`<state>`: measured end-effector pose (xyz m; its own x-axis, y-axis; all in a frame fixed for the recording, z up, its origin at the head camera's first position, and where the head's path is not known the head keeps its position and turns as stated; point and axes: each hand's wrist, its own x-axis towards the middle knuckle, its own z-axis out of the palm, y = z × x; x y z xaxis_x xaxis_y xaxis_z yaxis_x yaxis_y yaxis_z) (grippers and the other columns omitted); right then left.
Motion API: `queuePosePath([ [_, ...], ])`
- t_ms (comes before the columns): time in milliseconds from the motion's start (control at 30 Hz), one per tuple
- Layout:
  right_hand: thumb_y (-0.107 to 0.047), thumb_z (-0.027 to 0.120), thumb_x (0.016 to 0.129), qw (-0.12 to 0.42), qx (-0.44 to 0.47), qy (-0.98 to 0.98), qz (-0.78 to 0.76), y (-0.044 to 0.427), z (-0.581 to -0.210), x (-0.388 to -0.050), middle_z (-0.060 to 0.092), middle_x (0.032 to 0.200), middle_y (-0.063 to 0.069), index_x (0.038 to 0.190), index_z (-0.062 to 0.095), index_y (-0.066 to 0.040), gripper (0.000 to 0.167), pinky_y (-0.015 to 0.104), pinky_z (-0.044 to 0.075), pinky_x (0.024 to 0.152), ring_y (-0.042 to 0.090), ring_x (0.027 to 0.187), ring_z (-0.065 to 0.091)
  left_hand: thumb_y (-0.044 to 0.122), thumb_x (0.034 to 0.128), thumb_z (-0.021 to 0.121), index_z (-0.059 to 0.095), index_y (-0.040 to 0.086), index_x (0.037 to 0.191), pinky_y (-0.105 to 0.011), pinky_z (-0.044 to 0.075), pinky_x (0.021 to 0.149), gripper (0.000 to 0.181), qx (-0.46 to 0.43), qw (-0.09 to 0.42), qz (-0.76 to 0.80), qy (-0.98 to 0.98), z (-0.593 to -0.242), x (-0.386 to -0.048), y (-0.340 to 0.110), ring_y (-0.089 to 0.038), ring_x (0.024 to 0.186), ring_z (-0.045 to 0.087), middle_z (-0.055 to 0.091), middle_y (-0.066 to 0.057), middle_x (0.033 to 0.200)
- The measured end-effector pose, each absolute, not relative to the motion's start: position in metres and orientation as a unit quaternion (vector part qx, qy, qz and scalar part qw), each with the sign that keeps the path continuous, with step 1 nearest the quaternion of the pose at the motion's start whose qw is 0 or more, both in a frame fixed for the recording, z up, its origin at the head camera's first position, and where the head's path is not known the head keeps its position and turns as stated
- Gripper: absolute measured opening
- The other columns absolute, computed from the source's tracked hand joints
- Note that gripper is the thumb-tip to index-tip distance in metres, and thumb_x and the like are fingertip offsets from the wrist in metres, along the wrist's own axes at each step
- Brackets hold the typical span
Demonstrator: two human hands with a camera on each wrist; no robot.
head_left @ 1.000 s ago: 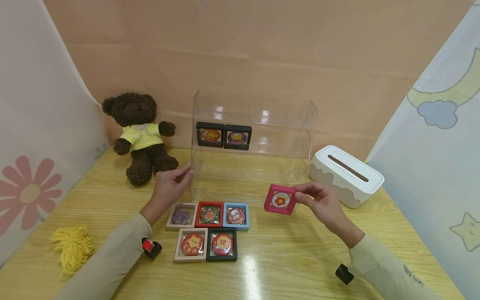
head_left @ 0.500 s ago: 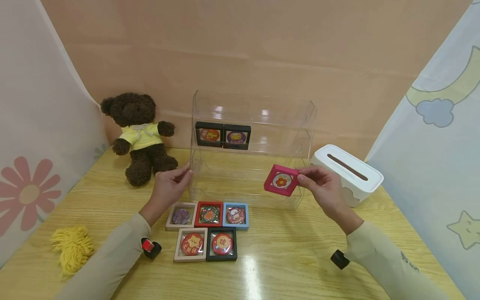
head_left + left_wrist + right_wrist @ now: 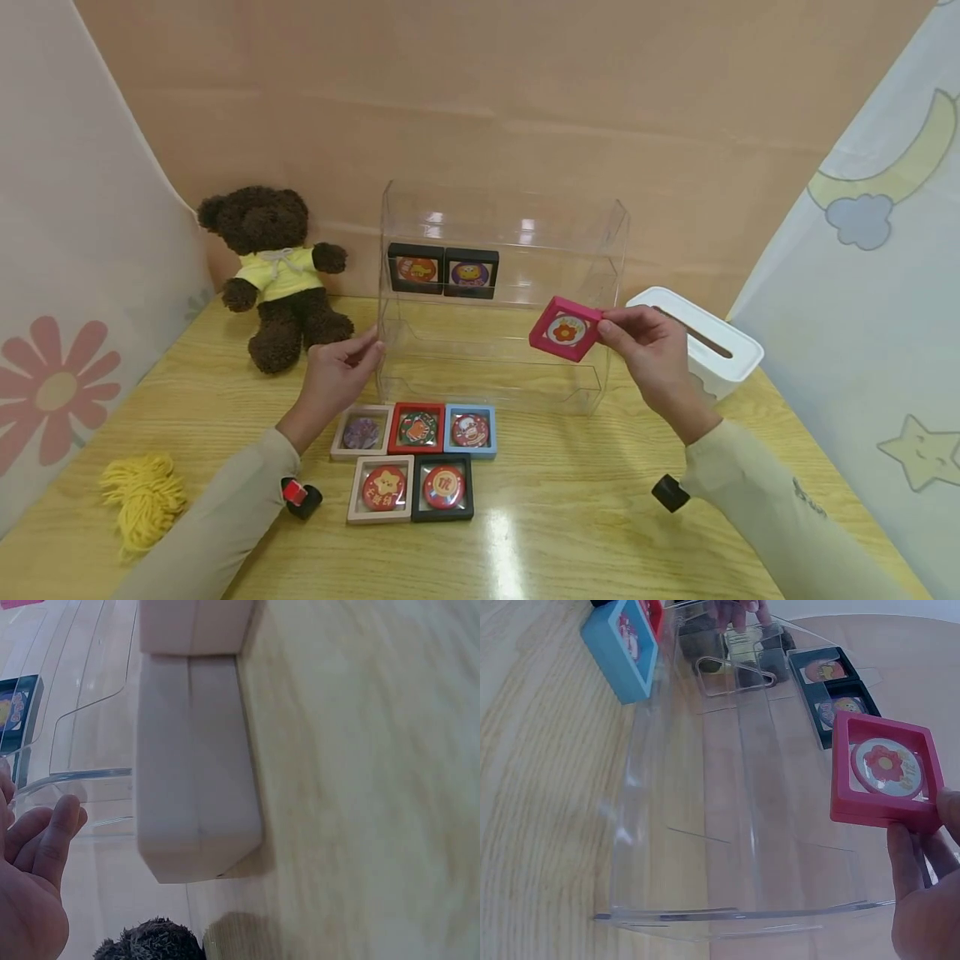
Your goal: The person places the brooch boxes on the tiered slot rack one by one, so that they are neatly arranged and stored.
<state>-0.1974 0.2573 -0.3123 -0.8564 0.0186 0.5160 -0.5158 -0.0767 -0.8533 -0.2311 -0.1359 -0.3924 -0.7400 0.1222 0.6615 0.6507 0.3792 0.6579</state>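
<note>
My right hand [image 3: 654, 360] pinches the right edge of a pink square frame [image 3: 566, 330] with a red-flower badge inside. It is tilted and held up before the right part of a clear tiered display rack [image 3: 555, 258]. At the rack's left side, my left hand [image 3: 339, 368] pinches the upright edge between thumb and fingers. A black frame with an orange badge [image 3: 417, 269] and one with a purple badge [image 3: 471, 273] stand side by side on an upper tier. The right wrist view shows the pink frame [image 3: 885, 769] apart from the rack.
Before the rack lie framed badges: beige [image 3: 362, 432], red [image 3: 417, 428], light blue [image 3: 470, 431], another beige [image 3: 380, 489] and black [image 3: 443, 488]. A brown teddy bear [image 3: 273, 275] sits left, yellow yarn [image 3: 144, 500] front left, a white tissue box [image 3: 720, 367] right.
My right hand has raised the pink frame from low before the rack to about its middle height, tilting it more. The left hand has stayed on the rack's side.
</note>
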Motion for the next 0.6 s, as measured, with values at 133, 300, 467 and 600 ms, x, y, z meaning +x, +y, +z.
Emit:
queuePosePath([
  [133, 0.011, 0.066, 0.084, 0.213, 0.180, -0.640, 0.716, 0.253, -0.306, -0.201, 0.069, 0.089, 0.012, 0.093, 0.061, 0.019, 0.014, 0.033, 0.054, 0.071, 0.018, 0.077, 0.066, 0.004, 0.0899, 0.065, 0.064, -0.005, 0.117, -0.017, 0.050, 0.059, 0.029, -0.247, 0.269, -0.495, -0.788, -0.393, -0.232, -0.137, -0.013, 0.072, 0.068, 0.070, -0.014, 0.089],
  [300, 0.012, 0.067, 0.082, 0.233, 0.185, -0.623, 0.723, 0.247, -0.297, -0.207, 0.069, 0.091, 0.013, 0.091, 0.060, 0.022, 0.015, 0.033, 0.054, 0.070, 0.018, 0.076, 0.066, 0.003, 0.0893, 0.065, 0.064, -0.004, 0.117, -0.017, 0.050, 0.058, 0.029, -0.249, 0.274, -0.491, -0.789, -0.393, -0.231, -0.137, -0.017, 0.070, 0.069, 0.070, -0.014, 0.088],
  [467, 0.012, 0.068, 0.081, 0.241, 0.202, -0.600, 0.735, 0.242, -0.292, -0.213, 0.068, 0.090, 0.014, 0.090, 0.061, 0.021, 0.014, 0.033, 0.054, 0.070, 0.018, 0.075, 0.065, 0.002, 0.0892, 0.065, 0.064, -0.004, 0.117, -0.014, 0.049, 0.058, 0.028, -0.245, 0.276, -0.492, -0.788, -0.394, -0.232, -0.136, -0.021, 0.069, 0.069, 0.070, -0.014, 0.087],
  [600, 0.013, 0.067, 0.081, 0.244, 0.204, -0.596, 0.737, 0.241, -0.289, -0.216, 0.068, 0.089, 0.013, 0.089, 0.062, 0.019, 0.011, 0.033, 0.054, 0.070, 0.019, 0.075, 0.065, -0.001, 0.0884, 0.065, 0.064, -0.006, 0.115, -0.012, 0.048, 0.058, 0.027, -0.244, 0.281, -0.490, -0.788, -0.390, -0.228, -0.134, -0.023, 0.068, 0.069, 0.070, -0.016, 0.086],
])
